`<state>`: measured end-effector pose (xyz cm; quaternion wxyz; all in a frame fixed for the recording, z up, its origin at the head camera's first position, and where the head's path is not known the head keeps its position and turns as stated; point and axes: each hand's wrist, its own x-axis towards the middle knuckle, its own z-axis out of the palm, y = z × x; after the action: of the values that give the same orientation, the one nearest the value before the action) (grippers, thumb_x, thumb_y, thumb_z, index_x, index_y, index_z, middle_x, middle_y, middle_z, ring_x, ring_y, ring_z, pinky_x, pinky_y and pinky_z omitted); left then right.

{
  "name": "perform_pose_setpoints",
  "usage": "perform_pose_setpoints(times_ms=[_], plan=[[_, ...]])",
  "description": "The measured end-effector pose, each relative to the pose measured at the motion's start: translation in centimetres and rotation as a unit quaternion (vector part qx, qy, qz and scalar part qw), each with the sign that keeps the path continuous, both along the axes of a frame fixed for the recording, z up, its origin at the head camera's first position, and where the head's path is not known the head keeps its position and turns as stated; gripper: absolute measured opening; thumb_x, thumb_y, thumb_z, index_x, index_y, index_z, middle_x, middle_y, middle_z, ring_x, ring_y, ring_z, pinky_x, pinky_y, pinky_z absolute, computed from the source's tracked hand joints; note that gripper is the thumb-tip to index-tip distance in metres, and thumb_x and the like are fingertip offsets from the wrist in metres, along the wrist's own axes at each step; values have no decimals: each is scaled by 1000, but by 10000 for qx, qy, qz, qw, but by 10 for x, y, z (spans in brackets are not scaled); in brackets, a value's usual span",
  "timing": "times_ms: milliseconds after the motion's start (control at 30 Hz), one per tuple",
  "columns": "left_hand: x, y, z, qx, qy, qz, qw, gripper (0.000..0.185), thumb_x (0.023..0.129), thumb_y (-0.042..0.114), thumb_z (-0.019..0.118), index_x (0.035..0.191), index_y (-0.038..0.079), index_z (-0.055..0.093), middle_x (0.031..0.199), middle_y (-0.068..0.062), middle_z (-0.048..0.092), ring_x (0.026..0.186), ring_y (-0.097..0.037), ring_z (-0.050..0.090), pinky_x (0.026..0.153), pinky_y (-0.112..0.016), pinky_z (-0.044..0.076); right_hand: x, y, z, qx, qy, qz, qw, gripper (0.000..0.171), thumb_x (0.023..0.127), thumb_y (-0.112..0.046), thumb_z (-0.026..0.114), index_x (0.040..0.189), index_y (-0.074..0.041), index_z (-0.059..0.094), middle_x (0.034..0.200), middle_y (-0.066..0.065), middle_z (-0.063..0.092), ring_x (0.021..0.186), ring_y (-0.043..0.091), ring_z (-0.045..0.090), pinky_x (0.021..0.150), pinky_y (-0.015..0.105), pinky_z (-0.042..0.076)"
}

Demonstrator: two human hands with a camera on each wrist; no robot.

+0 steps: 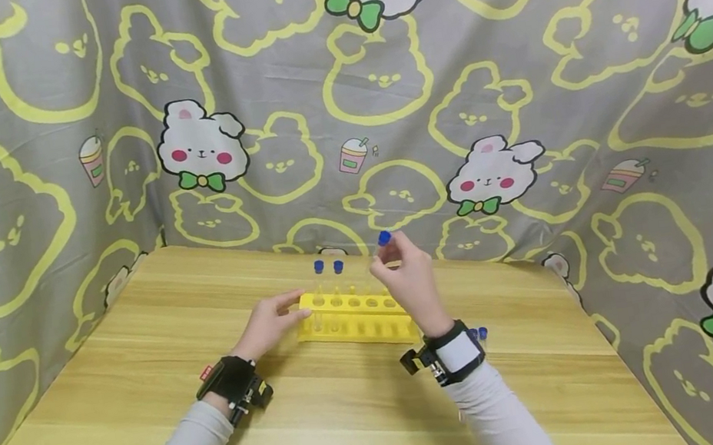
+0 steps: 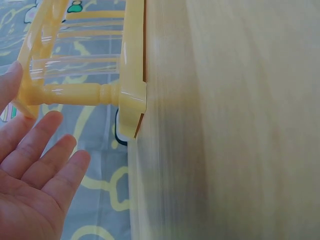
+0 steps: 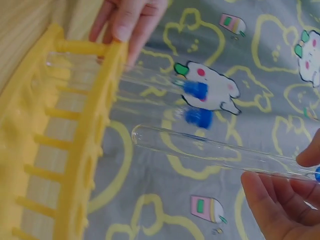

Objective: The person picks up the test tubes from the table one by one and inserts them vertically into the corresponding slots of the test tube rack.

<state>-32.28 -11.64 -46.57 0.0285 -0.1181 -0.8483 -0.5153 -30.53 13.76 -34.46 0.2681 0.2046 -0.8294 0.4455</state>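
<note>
A yellow test tube rack stands upright on the table. Two clear test tubes with blue caps sit in its left-end holes. My left hand holds that end of the rack at the top plate, thumb in front and index finger behind; its other fingers stretch out loosely in the left wrist view. Above the rack's right part, my right hand pinches another clear test tube near its blue cap. In the right wrist view this tube's rounded end hangs apart from the rack.
Blue caps show on the table just right of my right wrist; whatever they belong to is hidden behind it. The wooden table ends at a patterned grey curtain behind and at both sides.
</note>
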Motion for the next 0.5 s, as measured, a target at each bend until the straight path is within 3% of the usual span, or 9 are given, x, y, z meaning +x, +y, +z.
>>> perform_pose_setpoints(times_ms=[333, 500], plan=[[0, 0, -1, 5, -16, -15, 10000, 58, 88, 36, 71, 137, 10, 55, 143, -16, 53, 125, -40, 56, 104, -50, 49, -11, -18, -23, 346, -10, -29, 9994, 7, 81, -3, 62, 86, -4, 58, 77, 9, 67, 74, 22, 69, 62, 25, 61], [-1, 0, -1, -23, 3, -1, 10000, 57, 88, 36, 70, 137, 12, 55, 143, -15, 53, 125, -39, 56, 104, -50, 49, -16, -21, -35, 556, -315, -148, 9978, 6, 81, -5, 62, 85, -6, 57, 75, 7, 66, 74, 20, 67, 61, 24, 59]])
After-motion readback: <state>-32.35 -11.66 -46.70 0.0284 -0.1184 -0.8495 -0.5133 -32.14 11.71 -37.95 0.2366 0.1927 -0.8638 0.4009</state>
